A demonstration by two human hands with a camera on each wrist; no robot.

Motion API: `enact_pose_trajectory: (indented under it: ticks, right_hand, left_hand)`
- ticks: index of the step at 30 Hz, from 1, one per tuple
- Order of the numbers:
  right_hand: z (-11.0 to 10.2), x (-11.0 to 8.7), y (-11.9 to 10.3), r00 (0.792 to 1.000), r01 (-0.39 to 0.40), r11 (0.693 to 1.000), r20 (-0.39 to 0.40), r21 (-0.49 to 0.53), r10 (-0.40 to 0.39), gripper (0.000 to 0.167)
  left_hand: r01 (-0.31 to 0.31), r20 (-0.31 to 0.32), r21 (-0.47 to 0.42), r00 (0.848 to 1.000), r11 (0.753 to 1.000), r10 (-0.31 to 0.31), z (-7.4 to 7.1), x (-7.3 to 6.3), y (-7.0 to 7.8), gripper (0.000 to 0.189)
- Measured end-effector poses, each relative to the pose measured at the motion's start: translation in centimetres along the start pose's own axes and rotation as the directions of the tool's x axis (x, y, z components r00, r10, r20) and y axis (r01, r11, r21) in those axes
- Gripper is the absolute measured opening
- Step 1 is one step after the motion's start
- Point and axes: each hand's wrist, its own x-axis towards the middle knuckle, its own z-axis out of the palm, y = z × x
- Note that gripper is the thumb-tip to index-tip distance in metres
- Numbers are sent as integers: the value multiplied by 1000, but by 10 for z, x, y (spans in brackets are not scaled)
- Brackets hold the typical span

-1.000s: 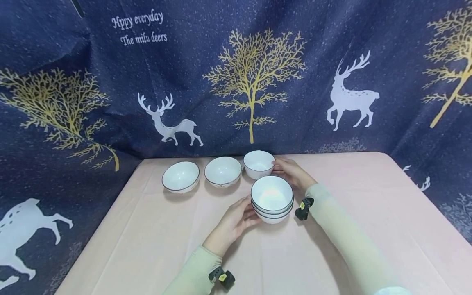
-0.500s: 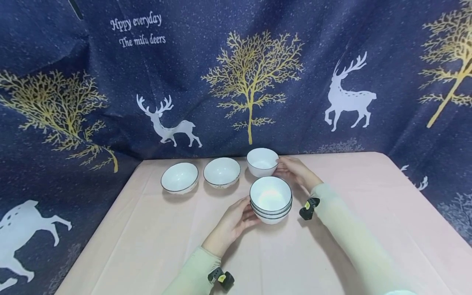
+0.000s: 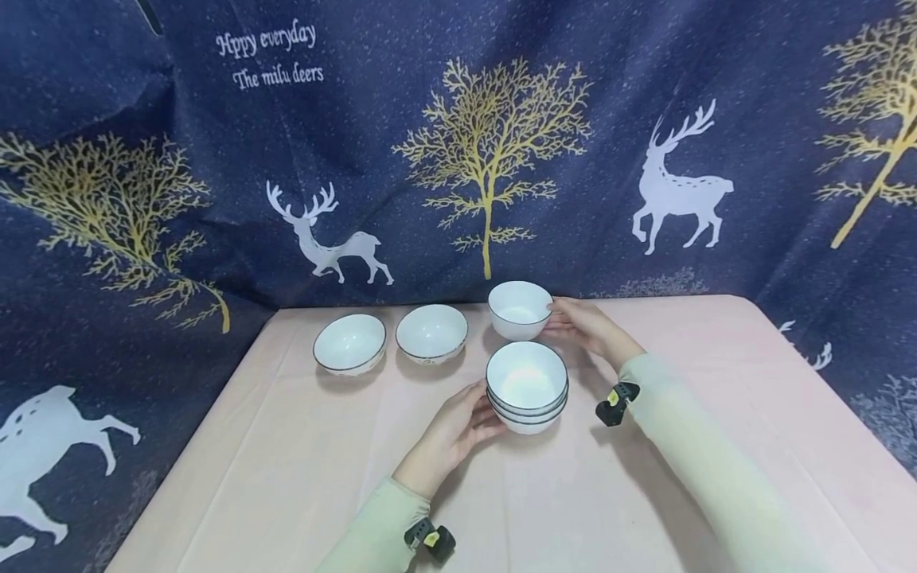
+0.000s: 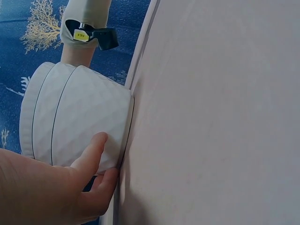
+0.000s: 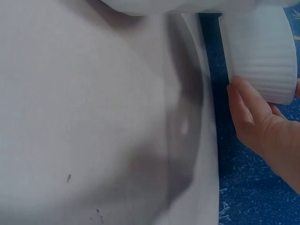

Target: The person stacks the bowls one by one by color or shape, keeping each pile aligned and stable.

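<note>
In the head view, a stack of three white dark-rimmed bowls [image 3: 526, 386] is near the table's middle. My left hand [image 3: 453, 430] holds this stack from its left side. The left wrist view shows the fingers [image 4: 96, 152] against the dimpled outer wall of the stack [image 4: 84, 115], low down near its base. Behind the stack, my right hand [image 3: 583, 326] grips a single white bowl [image 3: 520, 310] at its right side, thumb at the rim and fingers underneath. In the right wrist view this bowl [image 5: 260, 56] has a ribbed outer wall and appears raised off the table.
Two more white bowls, a left one [image 3: 349, 344] and a middle one [image 3: 432, 334], stand along the back of the pink-clothed table [image 3: 286, 477]. A dark blue curtain [image 3: 573, 239] with deer and trees hangs right behind the table's back edge.
My right hand has carried the single bowl rightward and slightly backward, away from the middle bowl. My left hand and the stack have stayed in place.
</note>
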Motion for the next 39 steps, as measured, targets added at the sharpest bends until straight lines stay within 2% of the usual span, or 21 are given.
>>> enact_pose_trajectory:
  ticks: [11,18,39]
  right_hand:
    - [-4,-16,-14,998,18,1000,64,19,-19,54]
    - [-5,-22,-21,998,12,1000,61,-19,-11,59]
    - [2,-42,-42,995,25,1000,102,-8,-24,63]
  left_hand:
    - [-8,-1,9,1000,1000,8,1,2,0,49]
    - [-7,3,7,1000,1000,7,0,2,-1,48]
    - [-6,6,15,1000,1000,6,0,0,-1,50]
